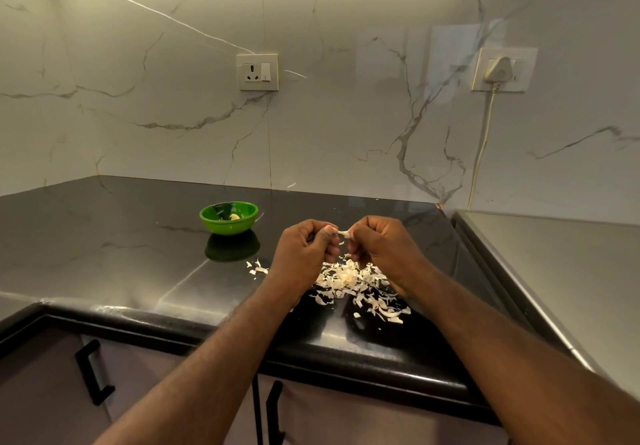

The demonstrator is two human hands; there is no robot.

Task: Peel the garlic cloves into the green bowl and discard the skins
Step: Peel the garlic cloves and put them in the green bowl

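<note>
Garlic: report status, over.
Left hand and right hand pinch a clove over skins. One peeled clove in bowl. Nothing between hands and bowl.

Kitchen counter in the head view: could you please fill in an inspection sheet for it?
Surface: black countertop, glossy, with a front edge above the cabinets.
Job's things: green bowl upright, behind and left of the hands, one peeled clove visible inside; garlic clove held between the hands.
Clutter: garlic skins piled on the counter beneath the hands.
Grippers: left hand and right hand both pinch the garlic clove above the pile.
Cables: white cord hangs from a plug in the right-side wall socket.
Surroundings: marble-look wall, empty socket, cabinet handles.
</note>
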